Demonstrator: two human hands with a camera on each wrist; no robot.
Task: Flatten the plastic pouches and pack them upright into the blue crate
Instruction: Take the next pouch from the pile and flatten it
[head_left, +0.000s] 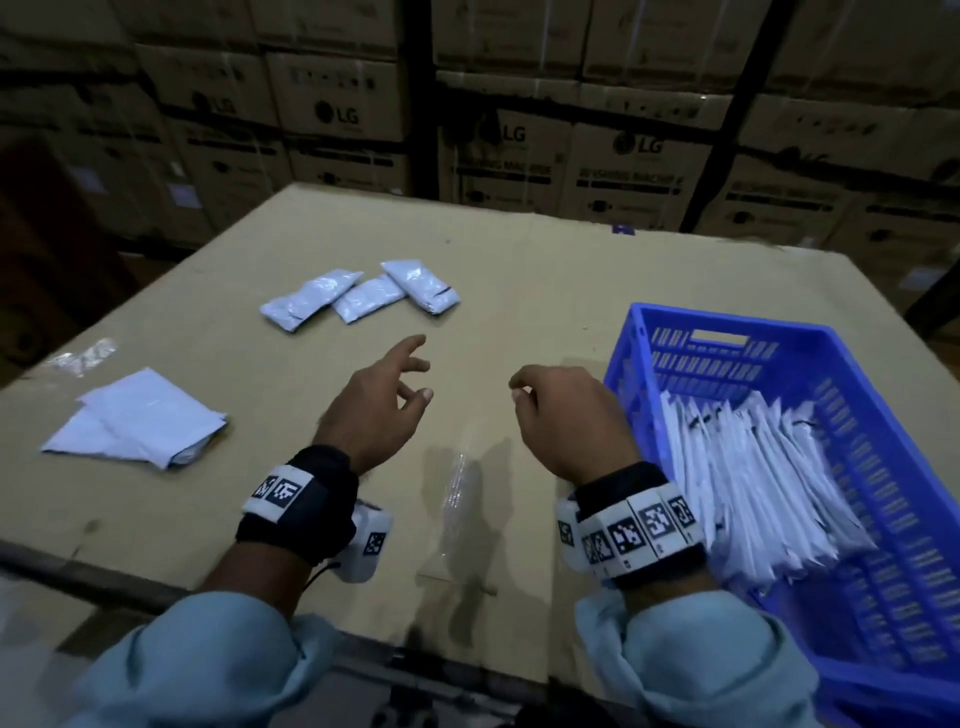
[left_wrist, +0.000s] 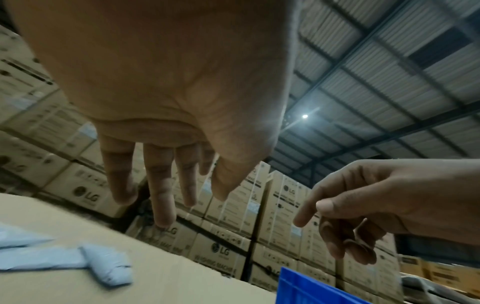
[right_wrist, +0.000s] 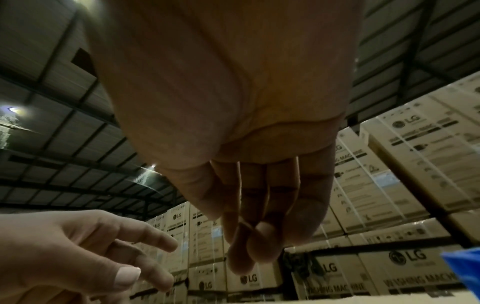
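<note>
I worked at a desk (head_left: 519, 270) covered in plain brown cardboard, its near edge a dark strip. Behind it rose a wall of stacked cardboard cartons (head_left: 337, 104) printed with the LG logo and the words "washing machine", many of them strapped or wrapped in clear film. Dark upright posts (head_left: 421, 98) of racking stood between the stacks. Overhead ran a corrugated metal roof (left_wrist: 389, 61) on dark steel beams, with a small bright lamp (left_wrist: 304, 116) shining in it. The light around me was dim.
</note>
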